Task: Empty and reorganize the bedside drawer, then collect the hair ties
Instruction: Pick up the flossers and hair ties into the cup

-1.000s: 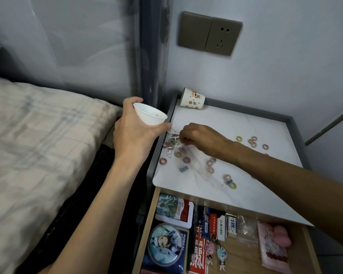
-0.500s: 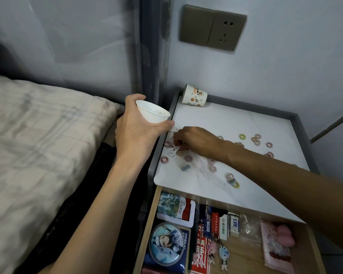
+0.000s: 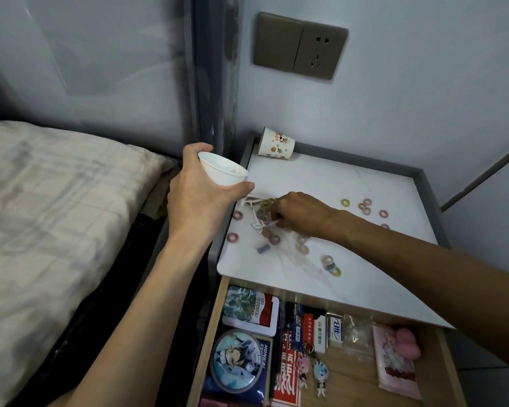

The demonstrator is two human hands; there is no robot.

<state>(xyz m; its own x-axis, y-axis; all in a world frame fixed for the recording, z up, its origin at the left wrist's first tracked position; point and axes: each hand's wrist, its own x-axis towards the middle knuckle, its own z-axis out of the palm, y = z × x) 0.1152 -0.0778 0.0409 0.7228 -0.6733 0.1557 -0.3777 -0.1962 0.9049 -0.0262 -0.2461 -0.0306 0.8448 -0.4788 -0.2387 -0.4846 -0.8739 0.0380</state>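
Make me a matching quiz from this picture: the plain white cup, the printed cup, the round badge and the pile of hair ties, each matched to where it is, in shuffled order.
1. plain white cup
2. printed cup
3. round badge
4. hair tie pile

A. in the open drawer
B. picked at by the right hand
C. in the grip of the left hand
D. on its side at the back of the tabletop

Pairs: 1-C, 2-D, 3-A, 4-B

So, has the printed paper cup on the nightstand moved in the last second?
No. The printed paper cup still lies on its side in the back left corner, against the nightstand's grey rim.
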